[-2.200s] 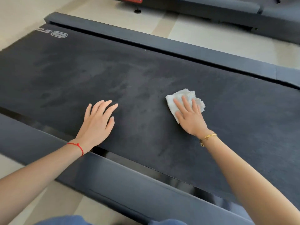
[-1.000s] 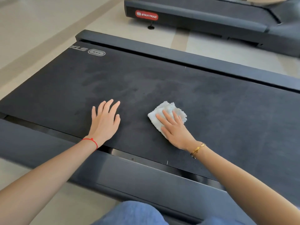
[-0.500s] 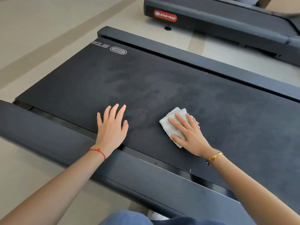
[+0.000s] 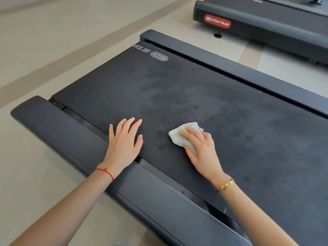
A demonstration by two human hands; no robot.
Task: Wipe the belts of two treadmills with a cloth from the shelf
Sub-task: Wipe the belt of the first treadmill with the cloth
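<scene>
On the near belt (image 4: 177, 89), left end: right hand (image 4: 202, 150) presses cloth (image 4: 179, 137) flat, fingers straight; left hand (image 4: 124, 144) splayed wide, bracing. Mid-wipe, first treadmill. Next: sweep the far-left patch, then far treadmill (image 4: 266, 20).

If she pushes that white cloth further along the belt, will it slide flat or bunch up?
Likely bunches: the cloth is already crumpled and soft under the right hand. The belt looks matte and textured, so probably some drag. Flat fingers pressing on top should keep it moving as one wad.
</scene>
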